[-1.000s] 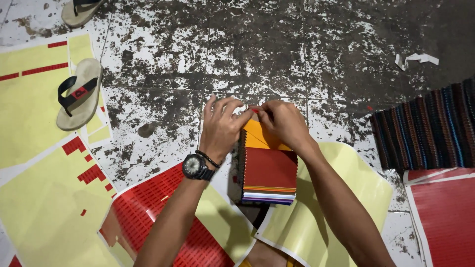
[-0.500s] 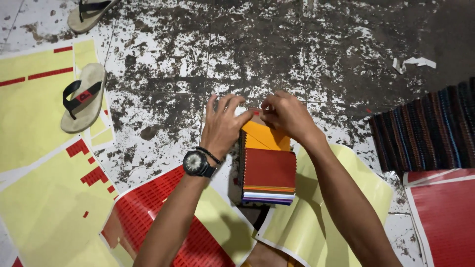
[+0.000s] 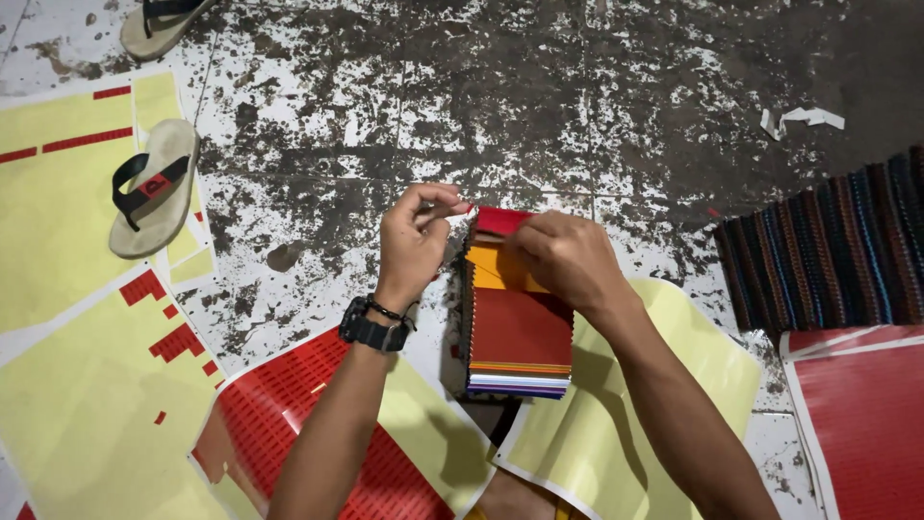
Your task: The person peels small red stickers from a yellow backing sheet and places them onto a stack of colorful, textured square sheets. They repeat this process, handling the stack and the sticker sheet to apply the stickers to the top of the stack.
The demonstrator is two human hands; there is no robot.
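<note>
That stack of coloured sheets (image 3: 518, 323) over the floor (image 3: 539, 106) looks light and floppy, left hand (image 3: 412, 243) pinching a red sliver, right hand (image 3: 566, 258) clamped on its top edge, probably the best hold.

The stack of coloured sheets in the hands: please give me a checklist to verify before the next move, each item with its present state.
1. Left hand pinches something small and red at its fingertips: ok.
2. Right hand rests on the top end of the stack of coloured sheets: ok.
3. Stack edges aligned at the lower end: ok.
4. What supports the stack from below: cannot tell.
5. Floor clean for laying pieces down: not ok, it is stained and blotchy.
6. Red sheet and yellow backing sheet lie within reach beside the arms: ok.
</note>
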